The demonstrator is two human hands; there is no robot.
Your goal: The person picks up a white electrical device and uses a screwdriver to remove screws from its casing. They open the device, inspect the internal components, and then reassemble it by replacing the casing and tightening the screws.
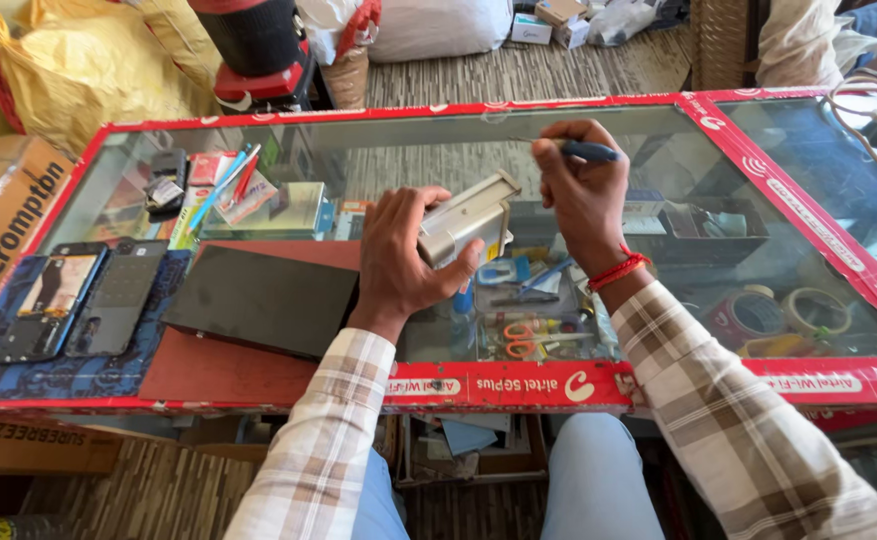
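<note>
My left hand [403, 255] grips a small silver-grey box-shaped device [465, 217], tilted on its edge above the glass counter top [378, 150]. My right hand [580, 190] holds a thin screwdriver with a blue handle [586, 151], its metal tip pointing left just above the device. A red thread band [618, 270] circles my right wrist. Both sleeves are checked beige and white.
A closed black laptop [263, 300] lies on a dark red mat left of my hands. Two opened phones [83, 295] rest on a blue cloth at far left. Pens, cards and small tools lie at back left. Scissors [528, 340] and tape rolls [783, 310] show under the glass.
</note>
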